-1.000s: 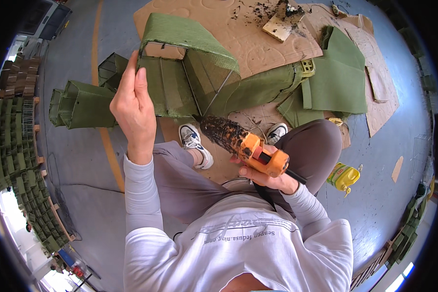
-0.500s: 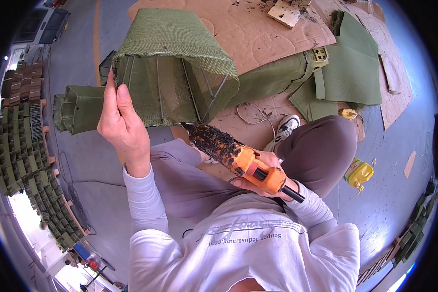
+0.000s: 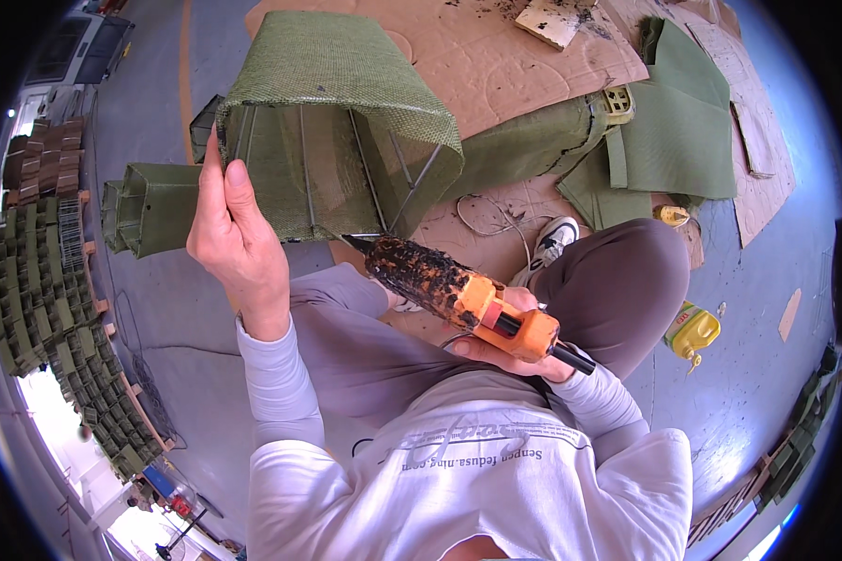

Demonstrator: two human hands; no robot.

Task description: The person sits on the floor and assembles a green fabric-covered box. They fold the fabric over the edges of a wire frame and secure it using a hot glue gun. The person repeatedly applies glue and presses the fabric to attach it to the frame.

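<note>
A green woven-mesh cover stretches over a metal wire frame, forming a tapered box with its open end toward me. My left hand pinches the left edge of that open end between thumb and fingers. In my right hand is an orange glue gun, its front caked in dark, charred-looking residue. A black stick protrudes from its back end. The gun's nozzle points left and meets, or nearly meets, the lower rim of the mesh; exact contact is hard to tell.
Cardboard lies ahead, bearing dark scraps. Green mesh sheets lie at the right, beyond a yellow jug. Another green mesh piece is at the left. Stacked green pieces line the far left. A cable loops near my shoe.
The glue gun's back end has shifted slightly right and up, and its nozzle a little left along the rim. My left hand stays in place on the mesh edge.
</note>
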